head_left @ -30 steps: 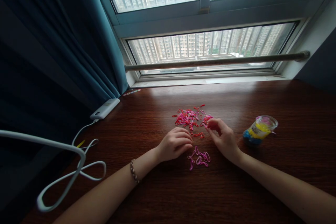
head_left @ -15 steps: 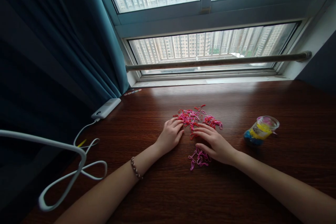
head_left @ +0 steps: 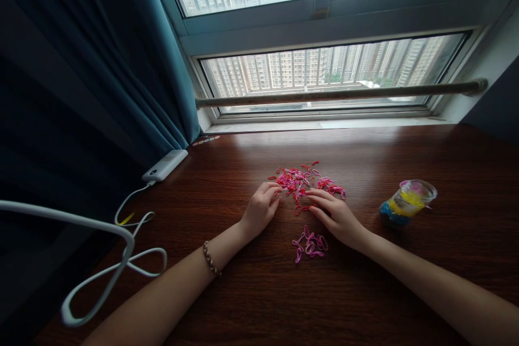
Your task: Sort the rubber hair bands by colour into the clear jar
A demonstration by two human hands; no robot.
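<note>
A loose pile of pink and red elastic bands (head_left: 292,179) lies on the dark wooden table. At its left edge rests my left hand (head_left: 260,208), fingers bent, with a gap between thumb and forefinger; I see no band gripped in it. My right hand (head_left: 337,217) reaches into the lower right side of the pile, its fingers stretched out and touching or just over the bands. Closer to me, below the right hand, lies a separate small group of pink-purple bands (head_left: 310,244), apart from the pile.
Right of my right hand stands a clear plastic jar (head_left: 405,203) with blue, yellow and pink contents. On the left lie a white power strip (head_left: 165,165) and its looped white cable (head_left: 125,251), beside a blue curtain (head_left: 170,92). A window with a rail (head_left: 344,94) is behind the table (head_left: 251,297).
My right hand has moved slightly up and away from the small pink-purple group, uncovering more of it. My left fingers have drawn in a little at the pile's edge.
</note>
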